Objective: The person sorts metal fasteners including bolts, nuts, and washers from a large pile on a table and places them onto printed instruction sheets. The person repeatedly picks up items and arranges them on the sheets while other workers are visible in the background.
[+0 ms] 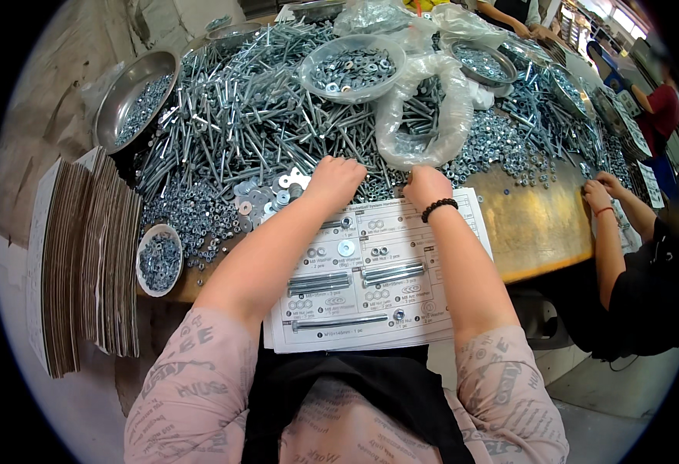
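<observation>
One plastic bowl of washers lies ahead of you, a steel bowl and a white bowl of small parts to your left, while your left hand and right hand, fingers curled around what I cannot tell, are by the nuts past your bolt-laden sheet.

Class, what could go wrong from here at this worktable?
The left hand and right hand reach across the printed sheet; a bump might shift the bolts on it. The white bowl near the tabletop's edge could get knocked down. Overlapping washers might be picked up two at once.
</observation>
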`<state>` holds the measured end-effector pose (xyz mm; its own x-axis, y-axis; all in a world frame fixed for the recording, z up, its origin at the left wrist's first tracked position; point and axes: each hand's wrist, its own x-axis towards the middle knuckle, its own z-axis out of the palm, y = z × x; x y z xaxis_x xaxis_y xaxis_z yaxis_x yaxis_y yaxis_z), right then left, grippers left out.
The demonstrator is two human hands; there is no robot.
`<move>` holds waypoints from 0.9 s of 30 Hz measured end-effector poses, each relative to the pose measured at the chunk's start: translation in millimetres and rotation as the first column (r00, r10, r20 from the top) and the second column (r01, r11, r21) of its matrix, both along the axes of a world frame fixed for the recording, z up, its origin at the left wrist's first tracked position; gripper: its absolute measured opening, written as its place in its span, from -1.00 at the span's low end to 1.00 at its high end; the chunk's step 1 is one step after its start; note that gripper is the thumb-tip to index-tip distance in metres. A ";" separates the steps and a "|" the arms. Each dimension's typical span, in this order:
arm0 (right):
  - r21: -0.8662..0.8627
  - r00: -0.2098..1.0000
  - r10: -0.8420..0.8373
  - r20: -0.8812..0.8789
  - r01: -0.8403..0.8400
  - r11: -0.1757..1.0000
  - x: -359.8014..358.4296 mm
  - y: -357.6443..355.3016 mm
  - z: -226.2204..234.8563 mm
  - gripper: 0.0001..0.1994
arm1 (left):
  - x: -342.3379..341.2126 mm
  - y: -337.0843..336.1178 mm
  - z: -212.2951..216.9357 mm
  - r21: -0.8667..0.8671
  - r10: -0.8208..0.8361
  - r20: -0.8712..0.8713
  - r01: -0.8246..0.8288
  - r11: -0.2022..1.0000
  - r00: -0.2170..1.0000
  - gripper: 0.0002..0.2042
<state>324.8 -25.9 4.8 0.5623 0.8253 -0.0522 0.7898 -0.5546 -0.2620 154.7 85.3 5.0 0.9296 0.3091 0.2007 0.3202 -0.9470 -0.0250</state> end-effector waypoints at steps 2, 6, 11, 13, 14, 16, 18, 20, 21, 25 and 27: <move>0.157 0.994 0.108 0.006 -0.108 0.982 6.2 -13.9 3.9 -0.86 | -5.8 2.7 -5.6 -0.101 0.071 0.063 -0.064 0.993 0.995 -0.86; 0.197 0.985 0.142 -0.096 -0.121 0.973 24.2 -64.1 21.0 -0.89 | -4.1 -29.6 5.1 -0.461 0.189 0.198 -0.079 0.884 0.962 -0.83; 0.185 0.989 0.151 0.002 -0.148 0.971 19.1 -71.7 21.3 -0.88 | 3.6 -50.0 5.2 -0.571 0.246 0.300 -0.033 0.820 0.922 -0.87; 0.216 0.974 0.225 0.029 -0.226 0.950 22.7 -57.7 3.5 -0.87 | 2.5 -57.0 11.5 -0.610 0.296 0.272 -0.074 0.789 0.916 -0.87; 0.203 0.974 0.219 0.064 -0.227 0.952 20.6 -47.8 -2.2 -0.87 | -0.1 -59.4 12.9 -0.614 0.309 0.266 -0.087 0.785 0.913 -0.87; 0.140 0.969 0.221 0.111 -0.235 0.962 20.6 -29.8 -9.6 -0.85 | -3.3 -63.2 15.9 -0.620 0.330 0.256 -0.108 0.777 0.909 -0.87; -0.010 0.955 0.261 0.140 -0.262 0.965 15.0 -16.1 -4.9 -0.82 | -9.3 -64.4 18.5 -0.634 0.338 0.234 -0.121 0.764 0.912 -0.87; -0.111 0.960 0.247 0.130 -0.234 0.966 12.7 0.7 -1.8 -0.81 | -14.3 -68.5 23.5 -0.646 0.349 0.242 -0.117 0.754 0.905 -0.86; -0.145 0.958 0.249 0.142 -0.228 0.963 11.1 4.9 -0.5 -0.81 | -15.8 -69.5 23.2 -0.637 0.344 0.244 -0.118 0.762 0.907 -0.87; -0.161 0.950 0.269 0.159 -0.244 0.956 11.3 12.4 -3.7 -0.83 | -16.6 -72.4 21.3 -0.656 0.326 0.242 -0.093 0.749 0.914 -0.88; -0.140 0.957 0.265 0.117 -0.248 0.959 11.3 10.4 -2.2 -0.83 | -14.3 -77.5 20.0 -0.648 0.298 0.256 -0.065 0.759 0.920 -0.89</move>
